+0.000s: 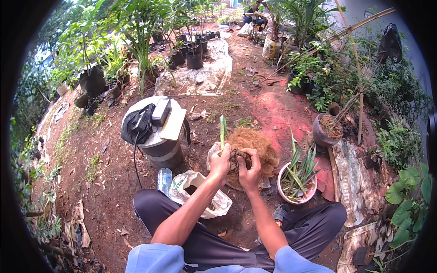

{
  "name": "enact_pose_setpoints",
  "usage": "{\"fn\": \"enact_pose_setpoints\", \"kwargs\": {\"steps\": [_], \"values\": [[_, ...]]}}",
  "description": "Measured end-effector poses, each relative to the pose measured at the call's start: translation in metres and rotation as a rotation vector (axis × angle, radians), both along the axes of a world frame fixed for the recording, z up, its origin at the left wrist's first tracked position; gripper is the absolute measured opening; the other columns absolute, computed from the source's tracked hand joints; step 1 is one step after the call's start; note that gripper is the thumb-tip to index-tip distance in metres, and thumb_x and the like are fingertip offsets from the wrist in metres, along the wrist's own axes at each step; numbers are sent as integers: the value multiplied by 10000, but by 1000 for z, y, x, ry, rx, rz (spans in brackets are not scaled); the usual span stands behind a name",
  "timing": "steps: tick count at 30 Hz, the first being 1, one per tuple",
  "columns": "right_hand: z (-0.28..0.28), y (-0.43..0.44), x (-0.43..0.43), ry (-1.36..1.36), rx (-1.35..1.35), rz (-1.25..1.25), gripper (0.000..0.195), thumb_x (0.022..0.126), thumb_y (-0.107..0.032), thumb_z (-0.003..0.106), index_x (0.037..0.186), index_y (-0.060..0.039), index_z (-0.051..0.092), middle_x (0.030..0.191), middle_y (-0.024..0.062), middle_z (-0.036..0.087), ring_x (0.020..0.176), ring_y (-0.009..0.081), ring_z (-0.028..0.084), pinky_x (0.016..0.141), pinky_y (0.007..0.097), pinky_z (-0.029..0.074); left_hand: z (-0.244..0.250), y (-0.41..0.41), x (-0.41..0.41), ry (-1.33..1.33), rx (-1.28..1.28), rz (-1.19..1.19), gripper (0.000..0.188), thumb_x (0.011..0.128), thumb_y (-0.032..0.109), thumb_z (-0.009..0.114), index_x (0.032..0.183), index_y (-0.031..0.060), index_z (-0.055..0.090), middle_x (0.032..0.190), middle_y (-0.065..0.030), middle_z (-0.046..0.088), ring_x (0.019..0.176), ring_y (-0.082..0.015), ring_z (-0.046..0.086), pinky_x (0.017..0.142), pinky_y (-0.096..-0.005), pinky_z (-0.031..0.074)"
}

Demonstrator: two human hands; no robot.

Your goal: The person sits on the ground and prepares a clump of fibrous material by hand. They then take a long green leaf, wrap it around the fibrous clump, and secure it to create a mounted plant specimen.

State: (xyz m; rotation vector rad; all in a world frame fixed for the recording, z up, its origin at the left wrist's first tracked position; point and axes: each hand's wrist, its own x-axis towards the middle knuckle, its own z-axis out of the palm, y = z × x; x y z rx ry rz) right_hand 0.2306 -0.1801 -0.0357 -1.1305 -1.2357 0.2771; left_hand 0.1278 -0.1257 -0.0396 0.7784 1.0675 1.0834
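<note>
A single upright green leaf cutting, like a snake plant's, is pinched at its lower part by my left hand. Beside it my right hand cups a clump of dark soil with its thumb pressed on top. Both hands meet around this soil at the leaf's base, so the leaf's lower end is hidden. Behind them lies a heap of brown coconut fibre. To the right, a pink-white tub holds several long cut leaves. An open white sack stands in front of my left forearm.
A bucket carries a phone, a power bank-like box and a black cable. A plastic bottle stands near my left knee. Potted plants line the back left. A clay-coloured pot sits right. Another person crouches far back.
</note>
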Motion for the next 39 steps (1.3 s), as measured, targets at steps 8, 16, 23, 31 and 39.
{"fn": "enact_pose_setpoints", "kwargs": {"steps": [8, 16, 23, 31, 39], "values": [[13, -2, -1, 79, -165, 129, 431, 893, -339, 792, 1087, 20, 653, 1029, 103, 682, 1003, 211, 637, 928, 353, 487, -7, 7, -5, 459, 358, 98, 403, 1016, 377, 615, 1087, -17, 663, 913, -111, 703, 850, -188, 646, 777, -362, 513], [-8, 2, 0, 386, -124, 102, 326, 947, -271, 747, 1062, 25, 673, 1023, 73, 699, 957, 137, 620, 867, 305, 488, 4, -10, 11, 192, 386, 53, 347, 1054, 315, 574, 1145, -15, 630, 875, 17, 615, 768, -49, 517, 627, -245, 440], [-5, 7, 2, 890, -88, 279, 215, 996, -190, 685, 1124, -17, 690, 1104, 26, 691, 1002, 94, 601, 885, 257, 462, 13, -13, 13, 242, 513, 11, 288, 1032, 292, 608, 1006, 5, 618, 775, -19, 594, 715, -102, 513, 634, -323, 450], [-7, 5, -8, 1104, -107, 278, 342, 1025, -264, 628, 1291, -51, 615, 1249, 65, 669, 1111, 181, 641, 968, 337, 513, 4, -15, 19, 247, 478, 63, 306, 1054, 279, 579, 1160, -3, 629, 852, 34, 590, 773, -42, 498, 630, -245, 421], [-19, 12, -5, 1413, -130, 390, 488, 1003, -372, 655, 1365, -63, 548, 1288, 48, 633, 1154, 182, 610, 982, 354, 506, 1, -16, 27, 44, 355, 168, 337, 1060, 322, 551, 1053, -9, 614, 864, -70, 660, 781, -129, 572, 696, -336, 486]]}}
